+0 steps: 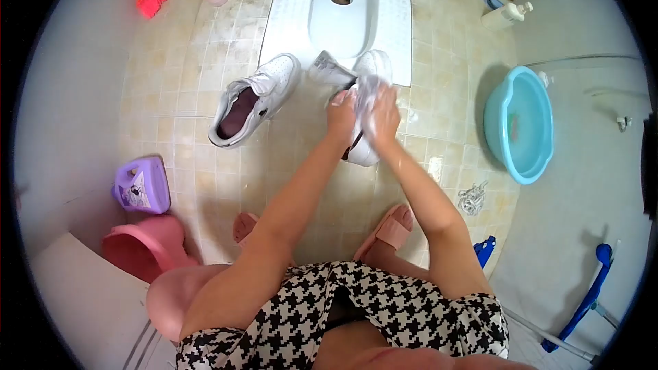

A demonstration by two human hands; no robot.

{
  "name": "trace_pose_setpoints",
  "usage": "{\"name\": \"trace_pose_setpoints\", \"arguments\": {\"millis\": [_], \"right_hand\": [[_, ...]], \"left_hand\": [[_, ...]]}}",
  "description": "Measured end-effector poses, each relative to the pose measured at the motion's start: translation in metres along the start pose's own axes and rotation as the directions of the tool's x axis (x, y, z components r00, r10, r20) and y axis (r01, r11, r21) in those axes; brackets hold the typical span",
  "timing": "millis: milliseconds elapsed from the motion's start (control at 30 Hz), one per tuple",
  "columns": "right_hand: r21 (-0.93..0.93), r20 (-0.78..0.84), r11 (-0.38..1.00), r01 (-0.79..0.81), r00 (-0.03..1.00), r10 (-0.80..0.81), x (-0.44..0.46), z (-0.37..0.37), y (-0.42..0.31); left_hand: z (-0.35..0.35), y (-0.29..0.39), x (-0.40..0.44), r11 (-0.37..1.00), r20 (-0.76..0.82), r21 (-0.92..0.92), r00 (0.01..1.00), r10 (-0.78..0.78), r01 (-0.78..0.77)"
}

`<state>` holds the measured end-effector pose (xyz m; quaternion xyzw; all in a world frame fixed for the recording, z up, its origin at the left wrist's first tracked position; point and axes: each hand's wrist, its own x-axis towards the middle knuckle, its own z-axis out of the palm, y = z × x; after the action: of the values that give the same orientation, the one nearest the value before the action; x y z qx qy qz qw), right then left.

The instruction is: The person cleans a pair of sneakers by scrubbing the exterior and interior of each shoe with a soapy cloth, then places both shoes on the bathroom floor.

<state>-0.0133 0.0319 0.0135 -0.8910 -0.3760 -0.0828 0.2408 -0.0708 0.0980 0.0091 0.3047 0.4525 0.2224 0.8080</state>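
Laces (473,199) lay removed; the left hand (340,120) gripped one shoe (374,64); what the right hand (384,118) held was unclear; the other shoe (277,81) stood untouched.

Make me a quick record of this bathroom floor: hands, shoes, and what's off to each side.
Left hand: at the white shoe on the right
Right hand: at the same shoe, with something whitish, too blurred to name
Other white shoe: on the left, dark inside, toe toward the squat toilet
Left side: purple jug, pink bucket
Right side: light blue basin, whitish tangle, possibly laces
Footwear: pink sandals
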Motion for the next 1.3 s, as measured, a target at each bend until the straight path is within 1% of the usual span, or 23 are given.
{"name": "trace_pose_setpoints", "arguments": {"millis": [33, 67, 167, 200, 267, 300, 367, 433, 467, 567, 600, 667, 700, 733, 800, 833, 900, 933, 1000, 1067, 1100, 1233, 1300], "right_hand": [[0.029, 0.073, 0.999, 0.024, 0.997, -0.026, -0.023, -0.011, -0.006], [0.057, 0.050, 0.981, 0.184, 0.981, -0.187, -0.047, -0.021, -0.009], [0.140, 0.149, 0.977, 0.158, 0.972, -0.179, -0.056, -0.024, -0.007], [0.054, 0.082, 0.970, 0.237, 0.967, -0.241, -0.042, -0.010, 0.004], [-0.029, 0.055, 1.000, -0.008, 0.998, 0.009, 0.009, -0.003, -0.002], [0.002, 0.002, 0.999, -0.042, 0.999, 0.042, 0.028, -0.003, -0.005], [0.021, -0.010, 1.000, 0.003, 1.000, -0.003, 0.034, -0.002, -0.010], [0.023, -0.063, 0.981, 0.191, 0.980, -0.189, -0.001, 0.011, 0.000], [-0.059, 0.035, 0.979, 0.197, 0.980, -0.196, -0.027, 0.007, -0.003], [0.167, 0.147, 0.971, 0.170, 0.970, -0.195, -0.063, -0.022, -0.013], [0.098, 0.207, 0.969, 0.227, 0.948, -0.243, -0.053, -0.015, -0.002], [0.011, 0.175, 0.979, 0.204, 0.964, -0.203, -0.019, 0.007, 0.013], [-0.077, 0.070, 0.990, 0.120, 0.991, -0.114, 0.003, 0.016, 0.015], [-0.080, -0.001, 0.991, 0.108, 0.994, -0.109, 0.028, 0.011, 0.012], [-0.096, -0.046, 0.989, 0.109, 0.992, -0.114, 0.056, 0.015, 0.013], [-0.107, -0.107, 0.994, 0.033, 0.993, -0.045, 0.060, 0.020, 0.015], [-0.123, -0.247, 0.986, -0.115, 0.965, 0.082, 0.065, 0.026, 0.021], [-0.176, -0.175, 0.972, -0.157, 0.976, 0.126, 0.058, 0.029, 0.023], [-0.155, 0.047, 0.986, -0.058, 0.997, 0.066, 0.022, 0.008, 0.014], [-0.075, 0.279, 0.995, -0.065, 0.957, 0.084, -0.015, -0.017, 0.004], [-0.063, 0.287, 0.997, 0.035, 0.958, -0.016, -0.035, -0.024, 0.004], [0.019, 0.466, 0.990, 0.140, 0.875, -0.133, -0.067, -0.057, -0.001], [-0.004, 0.338, 0.990, 0.138, 0.932, -0.129, -0.062, -0.052, 0.000]], "left_hand": [[-0.003, -0.004, 0.000, 0.996, -0.039, -0.067, 0.998, -0.054, 0.051], [-0.013, -0.017, 0.011, 0.998, 0.018, -0.057, 0.999, -0.039, 0.040], [-0.022, -0.025, 0.008, 0.991, 0.013, -0.124, 0.999, -0.050, 0.051], [-0.024, -0.025, 0.006, 0.992, -0.048, -0.095, 0.995, -0.089, 0.084], [-0.025, -0.028, 0.002, 0.998, -0.020, 0.053, 1.000, -0.013, 0.014], [-0.026, -0.028, 0.002, 0.991, 0.002, 0.129, 1.000, 0.029, -0.029], [-0.032, -0.031, 0.014, 0.999, 0.002, 0.029, 1.000, -0.015, 0.015], [-0.030, -0.017, 0.015, 0.986, 0.054, -0.144, 0.996, -0.074, 0.081], [-0.023, -0.002, -0.001, 0.962, 0.051, -0.208, 0.984, -0.168, 0.175], [-0.040, -0.038, 0.016, 0.918, 0.133, -0.259, 0.952, -0.276, 0.302], [-0.041, -0.041, 0.011, 0.944, 0.083, -0.244, 0.974, -0.210, 0.224], [-0.051, -0.040, 0.019, 0.974, 0.051, -0.089, 0.978, -0.204, 0.208], [-0.056, -0.039, 0.022, 0.981, 0.036, -0.005, 0.980, -0.194, 0.194], [-0.049, -0.010, 0.000, 0.934, 0.069, 0.351, 0.997, 0.044, -0.065], [-0.040, 0.004, -0.002, 0.989, 0.010, 0.116, 0.996, -0.090, 0.089], [-0.033, 0.007, -0.002, 0.987, 0.000, -0.014, 0.988, -0.158, 0.158], [-0.026, 0.002, 0.002, 0.988, -0.028, -0.071, 0.990, -0.139, 0.137], [-0.030, -0.012, 0.013, 0.994, -0.035, -0.069, 0.995, -0.090, 0.087], [-0.037, -0.027, 0.029, 0.997, -0.022, -0.079, 1.000, -0.017, 0.015], [-0.043, -0.040, 0.030, 0.996, 0.020, -0.084, 1.000, -0.002, 0.003], [-0.041, -0.040, 0.019, 0.995, 0.026, -0.090, 0.999, -0.032, 0.034], [-0.032, -0.044, 0.011, 0.990, 0.070, -0.127, 0.996, -0.050, 0.058], [-0.027, -0.043, 0.009, 0.992, 0.069, -0.112, 0.997, -0.045, 0.052]]}}
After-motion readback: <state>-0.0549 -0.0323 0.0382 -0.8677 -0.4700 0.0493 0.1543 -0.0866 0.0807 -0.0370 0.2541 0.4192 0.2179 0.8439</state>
